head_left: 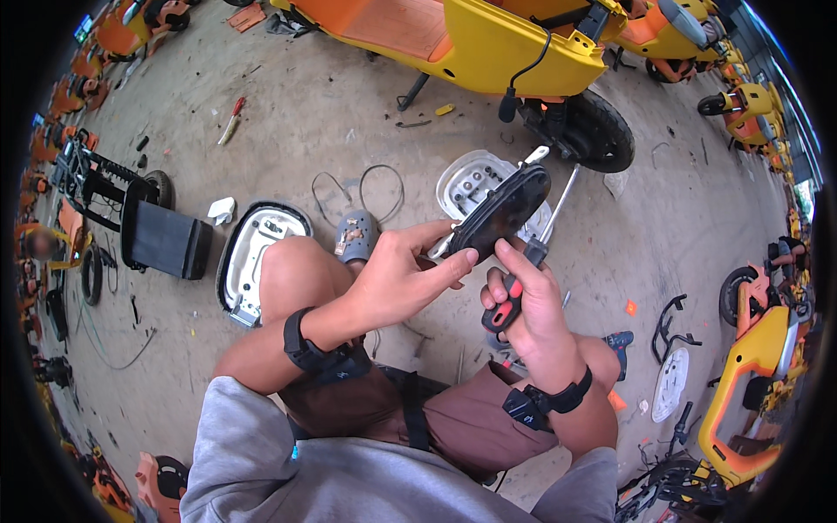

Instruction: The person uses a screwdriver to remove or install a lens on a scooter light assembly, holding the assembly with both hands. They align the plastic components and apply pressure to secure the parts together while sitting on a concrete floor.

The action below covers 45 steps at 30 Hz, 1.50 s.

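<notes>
My left hand grips a glossy black oval housing at its near end, thumb on the face and fingers beneath. A pale tab sticks out past the housing's far end. In my right hand is a screwdriver with a black and red handle, its long shaft pointing up and away beside the housing. The right thumb lies close to the housing's near edge; whether it touches cannot be told. Behind the housing, a white moulded shell lies on the floor, partly hidden.
A yellow scooter stands ahead on its kickstand. A white shell with a black rim lies by my left knee. At left is a black scooter frame. A white oval plate, cables and loose parts lie about; scooters line both sides.
</notes>
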Each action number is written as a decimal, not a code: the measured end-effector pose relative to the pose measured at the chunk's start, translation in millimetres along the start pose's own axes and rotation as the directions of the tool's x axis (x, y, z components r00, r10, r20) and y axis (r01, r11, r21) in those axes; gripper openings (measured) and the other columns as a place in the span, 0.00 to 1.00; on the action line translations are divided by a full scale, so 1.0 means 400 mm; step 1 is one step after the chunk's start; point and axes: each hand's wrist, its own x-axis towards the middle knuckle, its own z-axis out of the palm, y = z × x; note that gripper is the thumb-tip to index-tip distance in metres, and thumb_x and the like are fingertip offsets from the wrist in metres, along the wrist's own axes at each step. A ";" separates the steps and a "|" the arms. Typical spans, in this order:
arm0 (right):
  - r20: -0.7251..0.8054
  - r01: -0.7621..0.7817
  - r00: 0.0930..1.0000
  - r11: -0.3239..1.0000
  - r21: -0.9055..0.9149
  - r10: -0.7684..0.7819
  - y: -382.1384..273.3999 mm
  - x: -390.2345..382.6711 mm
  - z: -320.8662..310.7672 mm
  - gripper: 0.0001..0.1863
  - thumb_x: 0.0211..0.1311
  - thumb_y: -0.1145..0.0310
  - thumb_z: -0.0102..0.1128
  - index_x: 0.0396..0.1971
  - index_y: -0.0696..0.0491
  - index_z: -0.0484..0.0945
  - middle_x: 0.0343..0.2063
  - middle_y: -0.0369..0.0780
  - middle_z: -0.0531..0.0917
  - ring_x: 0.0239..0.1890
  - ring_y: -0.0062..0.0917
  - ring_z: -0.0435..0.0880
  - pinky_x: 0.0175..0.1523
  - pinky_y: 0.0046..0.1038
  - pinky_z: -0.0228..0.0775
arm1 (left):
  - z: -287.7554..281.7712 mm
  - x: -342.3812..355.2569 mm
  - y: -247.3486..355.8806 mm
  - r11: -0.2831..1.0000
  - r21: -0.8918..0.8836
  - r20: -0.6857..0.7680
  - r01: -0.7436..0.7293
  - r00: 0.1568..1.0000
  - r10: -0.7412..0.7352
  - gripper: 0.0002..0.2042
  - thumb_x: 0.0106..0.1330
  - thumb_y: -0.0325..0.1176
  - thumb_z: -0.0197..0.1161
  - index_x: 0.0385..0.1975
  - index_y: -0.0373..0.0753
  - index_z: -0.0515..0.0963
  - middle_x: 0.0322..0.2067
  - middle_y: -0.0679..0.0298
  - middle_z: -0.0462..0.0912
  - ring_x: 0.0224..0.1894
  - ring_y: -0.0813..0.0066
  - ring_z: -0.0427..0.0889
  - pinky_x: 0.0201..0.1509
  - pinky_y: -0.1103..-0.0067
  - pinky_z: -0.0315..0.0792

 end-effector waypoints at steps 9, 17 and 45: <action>0.093 0.229 0.972 0.961 -0.153 -0.216 -0.061 -0.083 -0.014 0.34 0.66 0.54 0.40 0.64 0.65 0.58 0.35 0.40 0.73 0.28 0.22 0.75 0.29 0.22 0.69 | -0.054 -0.006 0.023 0.914 0.380 -0.096 -0.144 0.976 0.194 0.17 0.60 0.33 0.63 0.44 0.28 0.78 0.17 0.45 0.76 0.14 0.60 0.77 0.20 0.72 0.70; 0.166 0.201 0.978 0.758 -0.620 -0.123 -0.076 -0.135 -0.032 0.23 0.69 0.73 0.45 0.63 0.62 0.62 0.30 0.39 0.78 0.25 0.16 0.76 0.35 0.15 0.70 | -0.073 -0.013 0.006 0.799 0.518 -0.025 -0.305 0.929 0.370 0.15 0.60 0.30 0.62 0.44 0.27 0.77 0.20 0.52 0.81 0.19 0.65 0.83 0.23 0.77 0.75; 0.355 0.458 0.843 0.191 -0.868 -0.405 -0.068 -0.139 -0.089 0.22 0.45 0.79 0.65 0.45 0.62 0.80 0.33 0.45 0.85 0.35 0.26 0.85 0.44 0.24 0.74 | -0.068 0.000 -0.017 0.654 0.714 -0.055 -0.251 0.910 0.410 0.14 0.54 0.30 0.63 0.39 0.29 0.79 0.14 0.53 0.75 0.15 0.61 0.78 0.21 0.73 0.71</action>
